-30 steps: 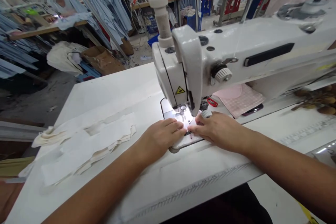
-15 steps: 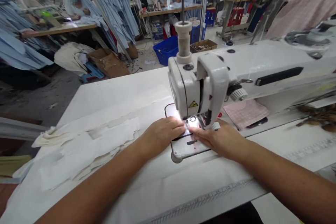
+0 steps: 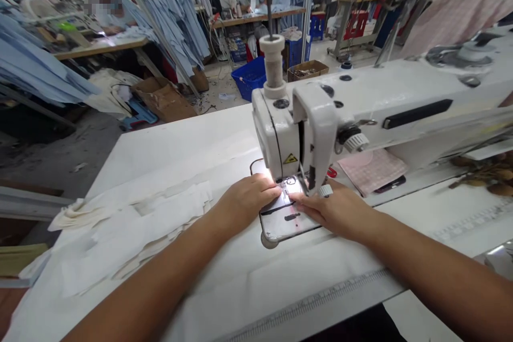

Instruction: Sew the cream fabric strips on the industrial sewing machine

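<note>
Under the lit head of a white sewing machine (image 3: 276, 128), both my hands reach to the needle area from either side. My left hand (image 3: 250, 195) lies left of the needle, fingers curled and pressed together, their tips on the metal needle plate (image 3: 288, 220). From the right, my right hand (image 3: 339, 208) has its thumb and index finger drawn together close to the presser foot. The fingertips of the two hands are a small gap apart. Glare and the fingers hide whatever lies between or under them.
Layered white fabric pieces (image 3: 140, 230) lie on the table to the left. Folded pink cloth (image 3: 372, 168) sits under the machine arm, over a dark flat object. A ruler strip (image 3: 304, 307) runs along the front edge. Beyond are a blue basket (image 3: 250, 77) and people at other machines.
The view has shifted slightly, moving the machine a little left in the picture. Both hands stay at the needle area, with hardly any movement of the fingers.
</note>
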